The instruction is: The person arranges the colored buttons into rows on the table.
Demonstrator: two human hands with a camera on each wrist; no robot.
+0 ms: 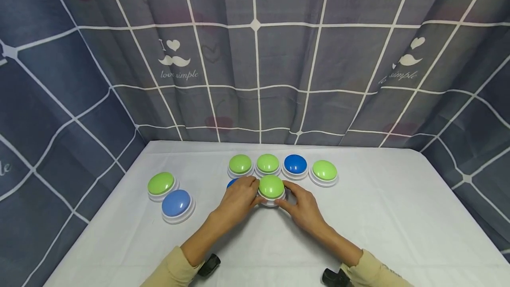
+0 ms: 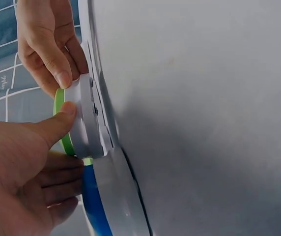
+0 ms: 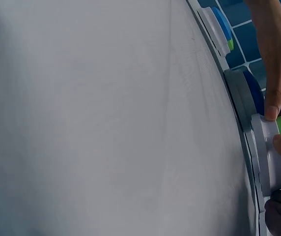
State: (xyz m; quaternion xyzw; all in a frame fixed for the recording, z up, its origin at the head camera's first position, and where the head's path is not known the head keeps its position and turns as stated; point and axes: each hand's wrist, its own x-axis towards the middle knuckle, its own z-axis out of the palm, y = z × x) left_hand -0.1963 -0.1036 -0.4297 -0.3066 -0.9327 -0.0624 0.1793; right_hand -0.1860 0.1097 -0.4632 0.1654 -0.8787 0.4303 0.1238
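Note:
Both hands hold one green-domed push button [image 1: 272,187] with a white base, near the middle of the table. My left hand [image 1: 239,199] pinches its left side and my right hand [image 1: 306,211] its right side. The left wrist view shows a thumb from each hand on the white rim [image 2: 81,118]. Whether the base rests on the cloth or hangs just above it, I cannot tell. A blue button [image 1: 231,182] is mostly hidden behind the left hand. Behind the held button stand a green button [image 1: 240,164], another green button [image 1: 268,163] and a blue button [image 1: 295,164].
At the right end of the back row is a green button [image 1: 324,170]. Off to the left, another green button [image 1: 161,184] stands behind a blue button [image 1: 176,203]. White cloth covers the table [image 1: 398,216]; a grey checked curtain [image 1: 279,56] hangs around it.

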